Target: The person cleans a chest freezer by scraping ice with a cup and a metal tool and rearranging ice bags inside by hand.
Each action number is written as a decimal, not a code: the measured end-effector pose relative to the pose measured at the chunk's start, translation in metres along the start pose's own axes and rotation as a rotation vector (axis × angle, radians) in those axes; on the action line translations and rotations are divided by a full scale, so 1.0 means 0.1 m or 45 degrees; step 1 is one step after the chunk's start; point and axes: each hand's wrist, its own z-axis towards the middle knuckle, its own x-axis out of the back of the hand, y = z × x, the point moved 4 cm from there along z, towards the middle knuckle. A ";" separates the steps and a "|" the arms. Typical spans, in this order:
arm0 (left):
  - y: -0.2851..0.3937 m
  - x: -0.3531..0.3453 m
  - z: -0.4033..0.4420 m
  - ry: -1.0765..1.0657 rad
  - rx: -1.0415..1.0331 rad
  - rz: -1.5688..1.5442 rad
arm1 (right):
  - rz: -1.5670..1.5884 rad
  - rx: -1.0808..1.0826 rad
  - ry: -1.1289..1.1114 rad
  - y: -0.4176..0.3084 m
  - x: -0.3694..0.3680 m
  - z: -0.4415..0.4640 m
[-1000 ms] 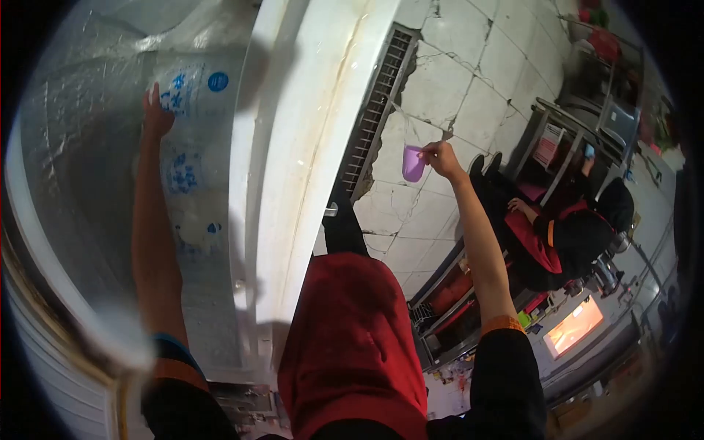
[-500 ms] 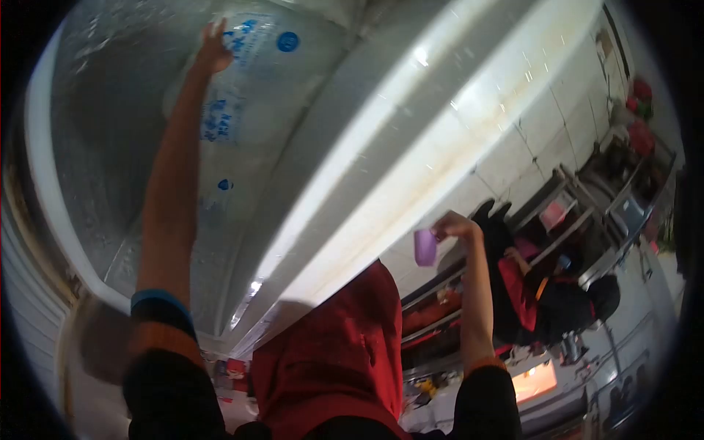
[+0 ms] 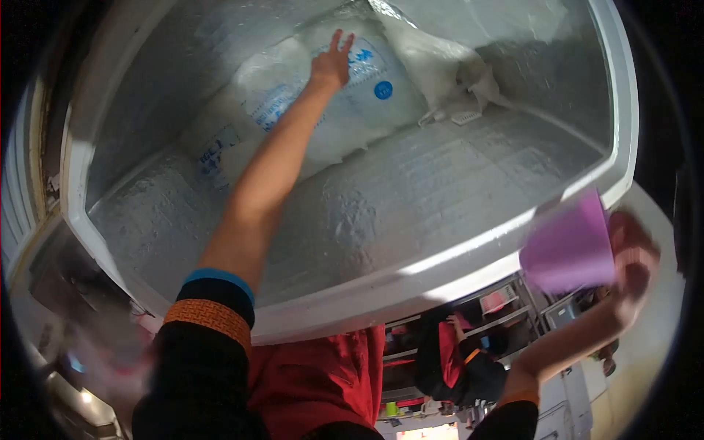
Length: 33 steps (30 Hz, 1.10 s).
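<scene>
My left hand (image 3: pixel 331 67) reaches deep into a chest freezer (image 3: pixel 469 271), fingers stretched out. It is over a clear plastic bag with blue print (image 3: pixel 290 95), which looks like bagged ice; whether it touches the bag I cannot tell. At the right my right hand (image 3: pixel 632 257), slightly blurred, grips a purple plastic cup (image 3: pixel 568 246) by its side, just outside the freezer's near rim. How the fingers close round the cup is partly hidden. A crumpled whitish plastic bag (image 3: pixel 440 62) lies beside the printed one.
Frost coats the freezer's inner walls (image 3: pixel 352 213). Its white rim runs between my body and the inside. Past the rim, a person in dark and red clothing (image 3: pixel 455 359) is near metal shelving (image 3: pixel 506 312) holding a pink basket (image 3: pixel 499 299).
My view has swung so the whole freezer opening shows. The purple cup has come up and nearer, to the rim at the right. My left hand remains over the printed bag.
</scene>
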 end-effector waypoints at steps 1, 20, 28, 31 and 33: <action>0.02 0.03 -0.02 -0.021 0.007 -0.025 | 0.026 -0.015 -0.054 0.08 -0.17 0.44; -0.02 -0.06 -0.14 0.350 -0.007 -0.119 | -0.478 -0.041 -0.150 2.68 -3.31 4.64; -0.03 0.02 -0.13 0.262 0.053 -0.223 | -0.605 -0.043 -0.027 3.00 -3.43 4.75; 0.00 -0.01 -0.16 0.283 0.036 -0.240 | -0.634 -0.032 -0.006 3.03 -3.46 4.82; 0.01 0.00 -0.15 0.313 0.034 -0.238 | -0.750 -0.043 0.051 2.99 -3.46 4.84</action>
